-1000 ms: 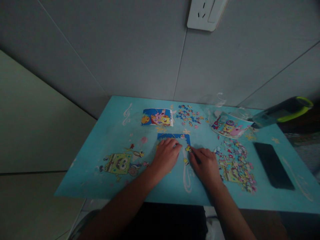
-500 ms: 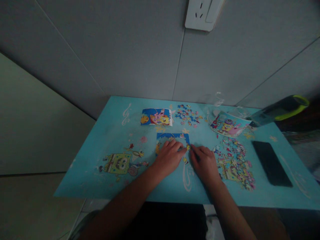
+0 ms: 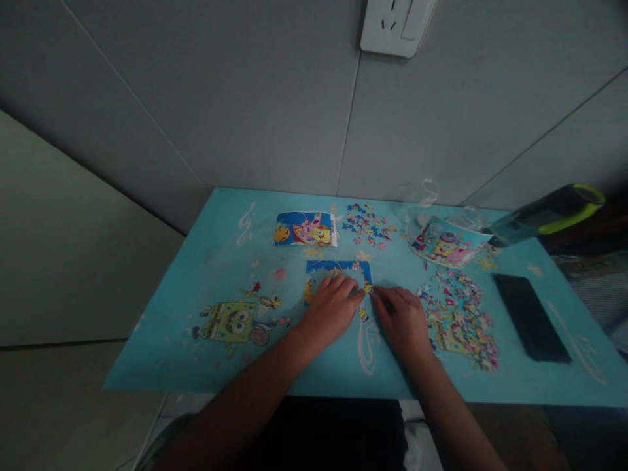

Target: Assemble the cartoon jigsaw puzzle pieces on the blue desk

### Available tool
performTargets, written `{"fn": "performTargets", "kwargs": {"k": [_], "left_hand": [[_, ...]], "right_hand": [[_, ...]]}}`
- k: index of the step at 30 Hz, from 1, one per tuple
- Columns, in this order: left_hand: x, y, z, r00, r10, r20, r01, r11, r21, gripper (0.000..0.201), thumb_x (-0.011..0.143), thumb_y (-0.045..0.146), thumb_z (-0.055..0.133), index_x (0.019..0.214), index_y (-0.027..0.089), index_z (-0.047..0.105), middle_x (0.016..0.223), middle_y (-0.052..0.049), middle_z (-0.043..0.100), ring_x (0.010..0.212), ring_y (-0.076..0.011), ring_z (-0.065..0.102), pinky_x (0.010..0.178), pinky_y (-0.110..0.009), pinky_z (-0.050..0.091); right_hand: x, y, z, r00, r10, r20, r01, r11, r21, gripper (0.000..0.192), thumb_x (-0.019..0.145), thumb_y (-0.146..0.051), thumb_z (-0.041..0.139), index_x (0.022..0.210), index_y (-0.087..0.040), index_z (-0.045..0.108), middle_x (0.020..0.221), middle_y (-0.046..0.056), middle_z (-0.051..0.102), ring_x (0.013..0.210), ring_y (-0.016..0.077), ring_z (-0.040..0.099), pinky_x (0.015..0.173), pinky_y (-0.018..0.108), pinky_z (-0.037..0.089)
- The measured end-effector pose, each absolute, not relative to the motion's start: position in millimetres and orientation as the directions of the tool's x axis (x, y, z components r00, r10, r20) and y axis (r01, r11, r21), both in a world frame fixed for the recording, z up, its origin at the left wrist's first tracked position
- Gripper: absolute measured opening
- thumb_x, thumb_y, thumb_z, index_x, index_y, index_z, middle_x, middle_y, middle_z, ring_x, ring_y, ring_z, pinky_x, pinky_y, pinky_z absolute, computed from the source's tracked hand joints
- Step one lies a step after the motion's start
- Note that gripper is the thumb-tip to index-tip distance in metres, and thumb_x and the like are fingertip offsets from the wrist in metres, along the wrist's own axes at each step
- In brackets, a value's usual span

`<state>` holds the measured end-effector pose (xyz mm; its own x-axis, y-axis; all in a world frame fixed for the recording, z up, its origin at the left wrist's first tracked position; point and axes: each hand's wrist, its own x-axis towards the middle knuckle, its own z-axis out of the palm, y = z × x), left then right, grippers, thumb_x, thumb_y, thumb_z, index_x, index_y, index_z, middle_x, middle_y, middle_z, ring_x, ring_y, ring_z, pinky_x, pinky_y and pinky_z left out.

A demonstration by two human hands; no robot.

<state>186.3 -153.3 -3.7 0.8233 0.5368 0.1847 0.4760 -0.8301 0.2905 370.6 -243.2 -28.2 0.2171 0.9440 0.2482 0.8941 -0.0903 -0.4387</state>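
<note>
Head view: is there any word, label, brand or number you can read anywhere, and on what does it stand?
None can be read.
Picture card: cartoon art only; any print too small.
Second card: likewise.
Table: cartoon figures and white swirls, no letters.
Wall socket: no marking legible.
Phone: dark screen.
Bottle: no label legible.
Puzzle frame at the left hand and right hand: no text.

puzzle frame (image 3: 338, 269): lower part under hands | wall socket (image 3: 395, 26): top cut off
</note>
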Motion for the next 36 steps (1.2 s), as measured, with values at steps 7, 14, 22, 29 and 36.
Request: {"fn": "performTargets", "kwargs": {"k": [7, 14, 22, 29, 36], "left_hand": [[186, -153, -3, 0.828, 0.531, 0.178, 0.475, -0.834, 0.279, 0.026, 0.098, 0.018, 0.058, 0.123, 0.023, 0.065, 0.116, -0.006, 0.064, 0.109, -0.0259, 0.054, 0.090, -0.043, 0.041], [187, -154, -2, 0.825, 0.533, 0.186, 0.476, -0.834, 0.279, 0.027, 0.098, 0.018, 0.058, 0.123, 0.023, 0.065, 0.116, -0.007, 0.064, 0.110, -0.0256, 0.055, 0.090, -0.043, 0.042], [169, -133, 3, 0.674, 0.688, 0.270, 0.603, -0.723, 0.337, 0.026, 0.098, 0.017, 0.057, 0.121, 0.024, 0.068, 0.120, -0.006, 0.066, 0.110, -0.0258, 0.057, 0.090, -0.043, 0.043], [138, -129, 18, 0.571, 0.753, 0.326, 0.678, -0.657, 0.330, 0.022, 0.097, 0.017, 0.058, 0.114, 0.024, 0.070, 0.118, -0.006, 0.068, 0.109, -0.0265, 0.058, 0.089, -0.044, 0.044], [80, -145, 16, 0.499, 0.784, 0.368, 0.741, -0.607, 0.289, 0.025, 0.096, 0.015, 0.057, 0.114, 0.024, 0.070, 0.120, -0.007, 0.069, 0.109, -0.0264, 0.061, 0.091, -0.044, 0.045]], "right_hand": [[369, -242, -25, 0.222, 0.943, 0.247, 0.885, -0.088, -0.456, 0.025, 0.101, -0.035, 0.054, 0.109, -0.022, 0.074, 0.094, 0.009, 0.073, 0.086, 0.0252, 0.065, 0.084, 0.042, 0.049], [369, -243, -26, 0.226, 0.945, 0.235, 0.884, -0.098, -0.457, 0.026, 0.101, -0.035, 0.053, 0.110, -0.022, 0.073, 0.093, 0.009, 0.072, 0.086, 0.0251, 0.065, 0.084, 0.042, 0.049], [369, -241, -25, 0.226, 0.949, 0.219, 0.890, -0.110, -0.443, 0.026, 0.099, -0.037, 0.057, 0.115, -0.024, 0.073, 0.093, 0.008, 0.071, 0.086, 0.0245, 0.065, 0.083, 0.040, 0.049], [369, -239, -23, 0.236, 0.945, 0.227, 0.879, -0.108, -0.465, 0.023, 0.099, -0.038, 0.057, 0.107, -0.024, 0.074, 0.093, 0.008, 0.072, 0.085, 0.0245, 0.066, 0.082, 0.039, 0.048], [373, -239, -28, 0.222, 0.947, 0.232, 0.859, -0.078, -0.505, 0.021, 0.096, -0.038, 0.060, 0.104, -0.024, 0.074, 0.091, 0.007, 0.073, 0.083, 0.0239, 0.067, 0.080, 0.039, 0.048]]}}
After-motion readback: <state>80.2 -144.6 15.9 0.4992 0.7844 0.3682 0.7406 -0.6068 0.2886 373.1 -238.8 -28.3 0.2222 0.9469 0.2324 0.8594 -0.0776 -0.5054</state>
